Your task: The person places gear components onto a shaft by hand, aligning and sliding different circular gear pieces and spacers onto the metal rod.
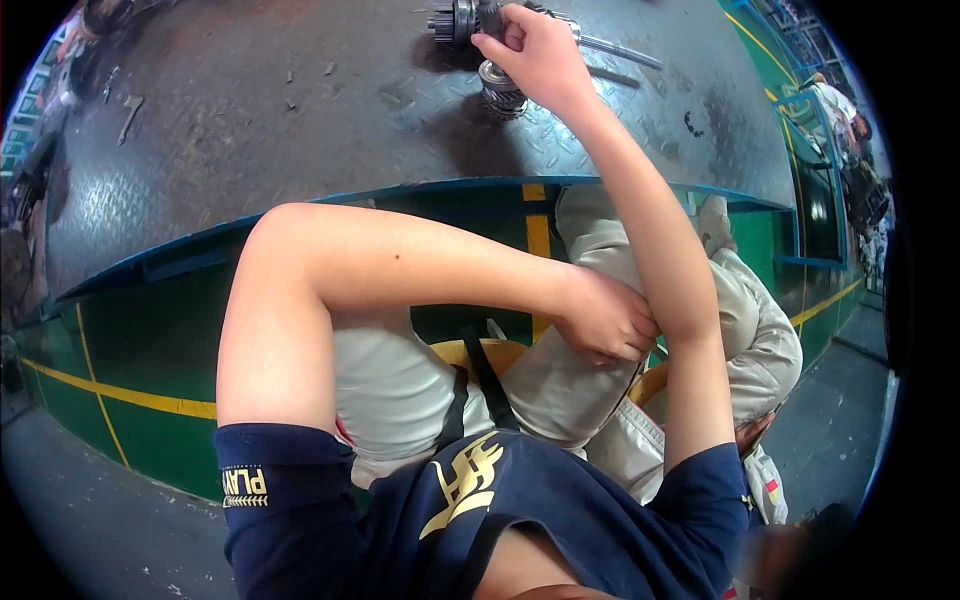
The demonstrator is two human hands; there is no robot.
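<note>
My right hand (545, 60) reaches to the far side of the table, thumb and fingers closed around a dark ribbed gear piece (488, 18). To its left is a toothed metal gear (452, 22), and a bright metal shaft (620, 52) extends to the right behind the hand. Just below the hand, a second gear cluster (503, 95) with slanted teeth rests on the table. My left hand (608, 320) lies on my thigh, under the right forearm, with its fingers curled. Whatever those fingers hold, if anything, is hidden.
The patterned steel table (300, 130) has a blue front edge. On it are a small flat metal piece (130, 115) at left and a dark open ring (693, 124) at right. Another person (840, 105) is beyond the right side, near a blue frame (808, 180).
</note>
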